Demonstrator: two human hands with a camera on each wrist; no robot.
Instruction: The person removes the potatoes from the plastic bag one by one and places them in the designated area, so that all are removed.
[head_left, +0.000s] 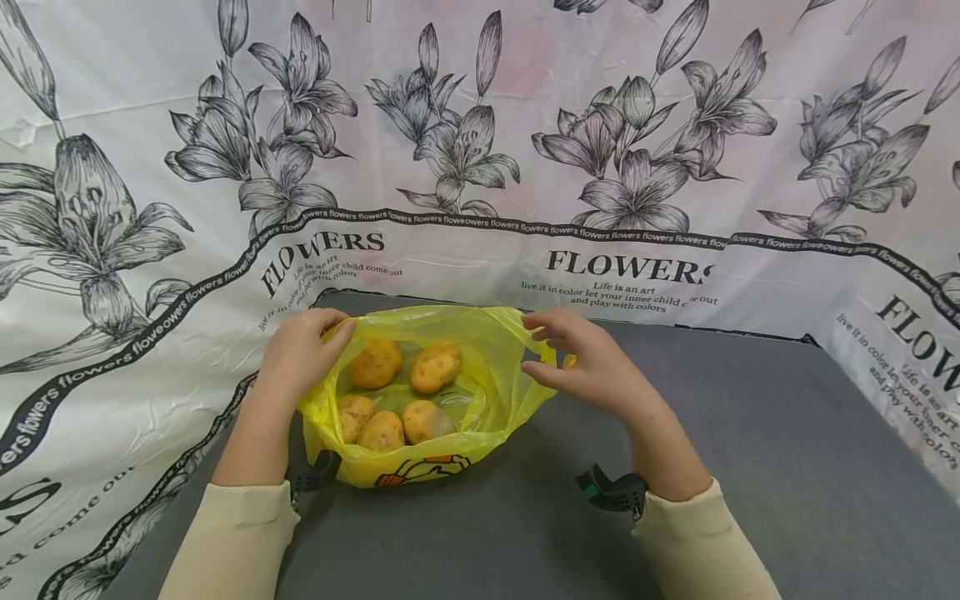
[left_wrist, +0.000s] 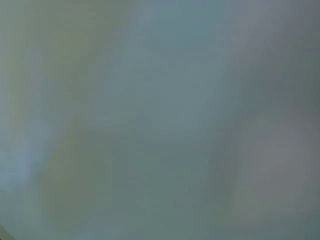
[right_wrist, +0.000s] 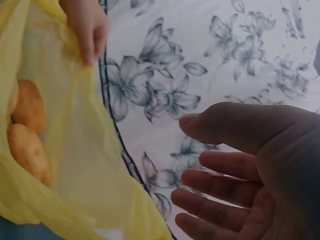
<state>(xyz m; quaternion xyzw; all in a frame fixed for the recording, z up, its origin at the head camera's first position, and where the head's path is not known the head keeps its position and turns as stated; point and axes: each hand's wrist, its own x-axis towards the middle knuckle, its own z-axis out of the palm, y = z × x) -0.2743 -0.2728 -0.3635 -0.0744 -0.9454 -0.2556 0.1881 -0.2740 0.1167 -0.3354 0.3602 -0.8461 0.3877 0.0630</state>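
Observation:
A yellow plastic bag lies on the grey table with its mouth spread wide. Several potatoes rest inside it, grouped toward the left. My left hand pinches the bag's rim at the upper left between thumb and fingers. At the right rim, my right hand has thumb and fingers spread apart. In the right wrist view, the right hand's fingers hold nothing and stand apart from the bag, while the left hand grips its far edge. The left wrist view is only a blur.
Grey table surface surrounds the bag. A white flower-printed cloth rises behind the table and along both sides. Dark wrist mounts sit near the sleeve cuffs.

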